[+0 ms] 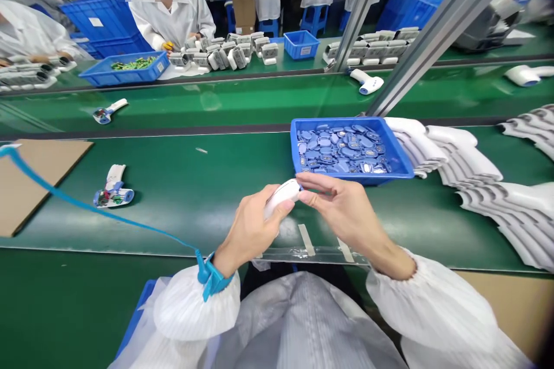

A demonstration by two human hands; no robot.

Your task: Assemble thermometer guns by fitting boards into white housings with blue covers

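The left hand (249,230) grips a curved white plastic housing (281,197) above the green conveyor table (194,184); the right hand (346,207) pinches its tip. A blue plastic tray (346,177) is full of small blue parts (346,150), with many stacked white housings (476,202) beside it.

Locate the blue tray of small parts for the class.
In the head view, the blue tray sits on the green belt just beyond the right hand, beside the stacked white plastic housings.

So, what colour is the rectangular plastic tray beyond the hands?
The rectangular plastic tray is bright blue; head view.
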